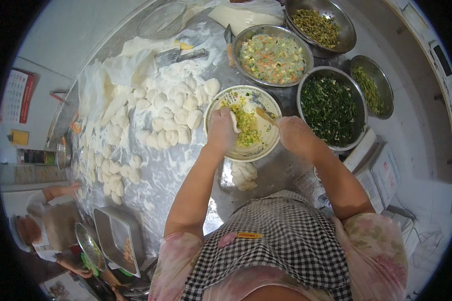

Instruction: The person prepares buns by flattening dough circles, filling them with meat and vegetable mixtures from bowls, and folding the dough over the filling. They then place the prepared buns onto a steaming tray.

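A patterned bowl (269, 145) with chopped green and yellow filling (247, 128) stands before me. At its left side my left hand (222, 126) holds a piece of dough (234, 122) over the filling. My right hand (292, 133) grips a wooden spatula (265, 116) whose blade reaches into the bowl from the right. Just below the bowl, a lump of dough (244, 175) lies on the metal table (160, 165). Many floured dough pieces (171, 124) are spread to the left of the bowl.
Metal bowls of vegetable fillings (275, 60) (329, 109) (318, 28) (373, 88) stand behind and right. A scraper (168, 57) and a sieve (162, 19) lie at the back left. A co-worker (47, 222) is at the table's far left, near a metal tray (115, 240).
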Tool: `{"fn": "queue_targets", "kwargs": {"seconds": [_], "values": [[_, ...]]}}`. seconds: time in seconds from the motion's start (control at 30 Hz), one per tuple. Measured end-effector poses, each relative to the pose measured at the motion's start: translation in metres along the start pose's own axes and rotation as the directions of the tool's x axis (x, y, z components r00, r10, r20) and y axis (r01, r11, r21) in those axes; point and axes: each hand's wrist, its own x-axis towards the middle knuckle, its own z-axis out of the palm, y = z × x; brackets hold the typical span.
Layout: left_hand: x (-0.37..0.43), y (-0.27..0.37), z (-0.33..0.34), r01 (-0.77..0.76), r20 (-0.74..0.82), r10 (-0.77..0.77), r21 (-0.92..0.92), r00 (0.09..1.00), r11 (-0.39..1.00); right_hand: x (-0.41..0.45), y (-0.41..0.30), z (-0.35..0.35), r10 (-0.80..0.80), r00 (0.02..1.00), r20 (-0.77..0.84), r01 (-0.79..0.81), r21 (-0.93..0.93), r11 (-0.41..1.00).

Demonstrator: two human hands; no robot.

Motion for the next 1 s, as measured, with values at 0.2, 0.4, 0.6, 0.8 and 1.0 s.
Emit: {"fn": "queue_targets", "kwargs": {"seconds": [0.2, 0.4, 0.6, 0.8, 1.0], "values": [[-0.003, 0.008, 0.012, -0.043, -0.006, 0.044, 0.065, 0.999, 0.997, 0.000, -0.011, 0.052, -0.169, 0.983, -0.067, 0.176, 0.106, 0.979], [0.005, -0.001, 0.013, -0.035, -0.084, 0.037, 0.033, 0.996, 0.999, 0.026, 0.015, 0.014, -0.090, 0.994, -0.056, 0.086, -0.075, 0.994], [0.002, -0.007, 0.014, -0.078, -0.090, 0.073, -0.054, 0.993, 0.995, 0.017, -0.011, 0.028, -0.099, 0.985, 0.139, 0.042, 0.368, 0.929], [0.002, 0.011, 0.001, -0.228, -0.365, 0.153, -0.170, 0.918, 0.959, -0.028, -0.078, 0.024, -0.152, 0.988, -0.014, 0.138, -0.336, 0.932], [0.000, -0.004, 0.004, -0.216, -0.406, -0.043, -0.568, 0.913, 0.795, -0.043, -0.058, -0.022, -0.321, 0.943, -0.092, 0.241, -0.478, 0.845]]}}
